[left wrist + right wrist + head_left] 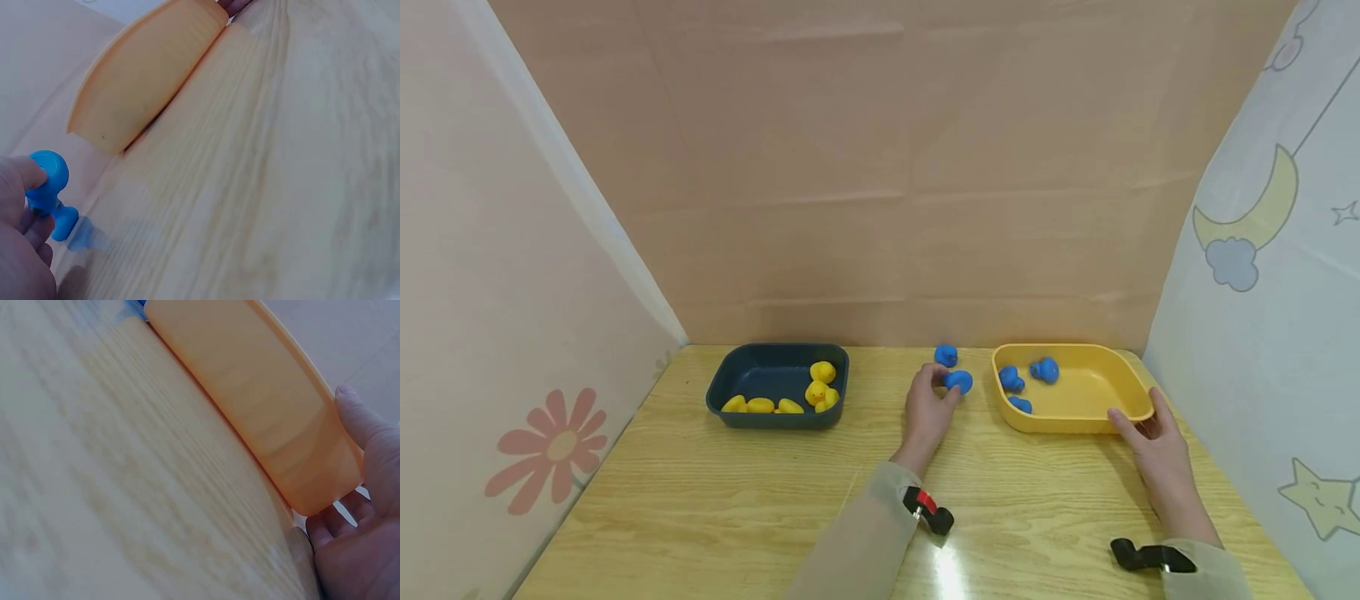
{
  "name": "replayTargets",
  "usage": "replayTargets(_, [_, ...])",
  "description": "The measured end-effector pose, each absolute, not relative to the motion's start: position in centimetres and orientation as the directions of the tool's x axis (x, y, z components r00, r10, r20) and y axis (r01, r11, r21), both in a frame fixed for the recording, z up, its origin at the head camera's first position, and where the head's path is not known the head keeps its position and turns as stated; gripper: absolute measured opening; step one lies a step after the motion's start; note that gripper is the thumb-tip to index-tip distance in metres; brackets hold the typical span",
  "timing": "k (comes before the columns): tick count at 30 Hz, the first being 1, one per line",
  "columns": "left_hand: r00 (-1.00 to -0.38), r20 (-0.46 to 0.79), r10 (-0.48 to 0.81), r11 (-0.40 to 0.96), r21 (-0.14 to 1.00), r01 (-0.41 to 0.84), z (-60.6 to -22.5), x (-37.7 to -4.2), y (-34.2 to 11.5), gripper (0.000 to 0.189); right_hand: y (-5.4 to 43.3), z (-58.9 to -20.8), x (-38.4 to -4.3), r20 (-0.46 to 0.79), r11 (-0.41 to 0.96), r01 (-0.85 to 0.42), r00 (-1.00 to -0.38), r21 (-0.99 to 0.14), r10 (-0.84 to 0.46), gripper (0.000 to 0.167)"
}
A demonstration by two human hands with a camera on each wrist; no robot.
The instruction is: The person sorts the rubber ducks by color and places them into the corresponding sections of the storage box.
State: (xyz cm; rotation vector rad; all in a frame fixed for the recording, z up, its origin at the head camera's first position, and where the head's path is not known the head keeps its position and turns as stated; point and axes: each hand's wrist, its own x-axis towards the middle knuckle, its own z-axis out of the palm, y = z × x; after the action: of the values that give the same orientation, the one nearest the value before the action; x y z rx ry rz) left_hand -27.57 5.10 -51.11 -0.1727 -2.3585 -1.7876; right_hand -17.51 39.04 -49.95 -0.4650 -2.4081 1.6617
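Observation:
My left hand (927, 412) pinches a blue rubber duck (958, 382) between thumb and fingers, just left of the yellow tray (1075, 423). Behind it a second blue duck (946, 356) stands on the table; in the left wrist view this other duck (65, 223) shows beyond my fingers. My right hand (1161, 458) grips the tray's near right corner, its thumb over the rim and the other fingers against the outside. Inside that tray lie blue ducks (1048, 371), three of them, toward its left side.
A dark blue tray (775, 422) stands to the left with several yellow ducks (816, 392) inside. Brown paper (895, 167) covers the back, and patterned white sheets (1262, 350) flank the wooden table (700, 508).

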Motion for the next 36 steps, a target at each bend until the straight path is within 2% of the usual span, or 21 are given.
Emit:
replayTargets(10, [-0.955,0.293,-0.038,0.227,0.934,0.278,-50.2,-26.9,4.9,0.030,38.9,-49.7,-17.6,-0.024,0.331,0.150,-0.935,-0.932,0.355,0.098])
replayTargets(36, [-0.888,0.459,0.018,0.267,0.854,0.447,-47.6,-25.4,6.6,0.026,39.3,-50.2,-17.5,-0.004,0.337,0.120,-0.945,-0.934,0.326,0.098])
